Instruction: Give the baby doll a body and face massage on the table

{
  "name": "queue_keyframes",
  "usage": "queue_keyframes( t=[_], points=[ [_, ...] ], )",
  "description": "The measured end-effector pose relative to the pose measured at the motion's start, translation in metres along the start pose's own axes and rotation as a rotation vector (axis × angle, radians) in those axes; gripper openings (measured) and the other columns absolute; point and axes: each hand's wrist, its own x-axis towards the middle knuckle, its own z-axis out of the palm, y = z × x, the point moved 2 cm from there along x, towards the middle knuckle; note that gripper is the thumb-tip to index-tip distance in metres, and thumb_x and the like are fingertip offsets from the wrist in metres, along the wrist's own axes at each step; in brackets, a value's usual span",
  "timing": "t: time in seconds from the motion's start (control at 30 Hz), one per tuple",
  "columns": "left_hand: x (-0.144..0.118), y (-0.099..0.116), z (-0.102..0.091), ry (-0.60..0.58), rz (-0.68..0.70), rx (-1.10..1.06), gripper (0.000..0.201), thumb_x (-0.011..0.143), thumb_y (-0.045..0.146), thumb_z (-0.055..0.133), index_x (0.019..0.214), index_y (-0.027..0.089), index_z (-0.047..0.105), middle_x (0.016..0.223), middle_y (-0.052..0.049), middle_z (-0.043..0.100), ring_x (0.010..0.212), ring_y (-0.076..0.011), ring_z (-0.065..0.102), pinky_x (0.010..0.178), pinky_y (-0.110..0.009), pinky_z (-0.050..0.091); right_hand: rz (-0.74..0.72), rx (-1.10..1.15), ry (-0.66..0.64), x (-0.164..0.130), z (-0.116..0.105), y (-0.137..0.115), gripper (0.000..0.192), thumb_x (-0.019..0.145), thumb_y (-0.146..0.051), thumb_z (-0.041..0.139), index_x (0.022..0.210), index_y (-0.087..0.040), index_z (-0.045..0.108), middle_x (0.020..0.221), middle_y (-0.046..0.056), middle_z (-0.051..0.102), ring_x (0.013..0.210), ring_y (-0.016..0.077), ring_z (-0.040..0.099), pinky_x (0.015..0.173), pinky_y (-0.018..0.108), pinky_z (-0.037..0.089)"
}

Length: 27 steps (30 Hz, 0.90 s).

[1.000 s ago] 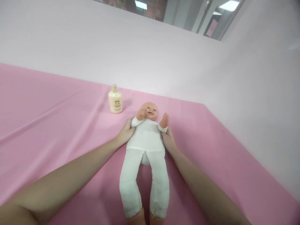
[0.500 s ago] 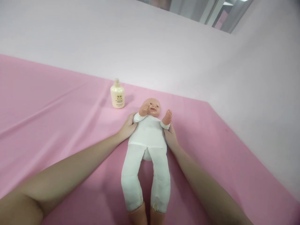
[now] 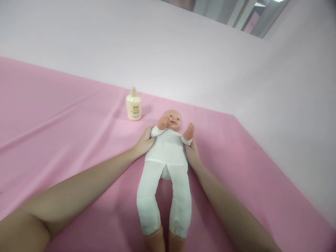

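Note:
A baby doll (image 3: pixel 168 147) with a white cloth body lies on its back, its head pointing away from me and its feet cut off by the bottom of the view. My left hand (image 3: pixel 145 141) grips the doll's side under its raised arm, with the fingertips hidden behind the body. On the opposite side, my right hand (image 3: pixel 193 154) holds the doll's torso just below the other arm; most of its fingers are out of sight. Beyond my left hand, a cream pump bottle (image 3: pixel 134 106) with a dark label stands upright, touched by neither hand.
Pink cloth (image 3: pixel 65 115) with some creases covers the surface under the doll. Its far and right edges run along a pale wall (image 3: pixel 131 45). A window (image 3: pixel 231 15) is partly visible at the top right.
The whole scene sits very slightly further right in the view. Both hands keep the same hold on the doll, and the bottle stands in the same place.

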Motion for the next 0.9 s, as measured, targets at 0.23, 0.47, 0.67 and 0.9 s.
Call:
queue_keyframes(
  t=[0.23,0.47,0.67,0.9],
  points=[
    [-0.0001,0.0009,-0.0001,0.005,0.013,0.027,0.054,0.084,0.017,0.05,0.137,0.023,0.041,0.137,-0.009,0.048,0.128,-0.0266,0.043,0.112,-0.048,0.031,0.002,0.002,0.002,0.0005,-0.0001,0.0006,0.042,0.08,-0.025,0.049,0.121,-0.019,0.056,0.123,0.006,0.063,0.109,0.0226,0.056,0.099,0.038,0.042],
    [-0.0002,0.0027,-0.0002,0.002,0.021,0.001,0.054,0.083,0.017,0.051,0.137,0.023,0.042,0.137,-0.008,0.049,0.128,-0.0268,0.043,0.112,-0.048,0.031,0.019,-0.007,-0.003,-0.0013,0.0004,-0.0032,0.042,0.08,-0.024,0.048,0.121,-0.022,0.056,0.122,0.005,0.064,0.111,0.0228,0.056,0.1,0.039,0.042],
    [0.0002,0.0048,0.0002,-0.004,0.012,-0.006,0.053,0.083,0.016,0.051,0.135,0.023,0.043,0.137,-0.008,0.049,0.128,-0.0267,0.044,0.112,-0.047,0.032,0.022,-0.017,0.001,-0.0015,0.0008,-0.007,0.04,0.08,-0.023,0.047,0.119,-0.024,0.057,0.122,0.003,0.063,0.112,0.0212,0.057,0.1,0.036,0.042],
    [0.0,0.0046,0.0006,0.002,0.005,-0.004,0.054,0.083,0.016,0.05,0.136,0.023,0.042,0.138,-0.008,0.049,0.129,-0.0259,0.044,0.112,-0.046,0.032,0.006,-0.025,-0.009,-0.002,0.0005,-0.007,0.042,0.081,-0.023,0.047,0.122,-0.022,0.056,0.122,0.004,0.063,0.112,0.0216,0.056,0.1,0.038,0.043]
  ],
)
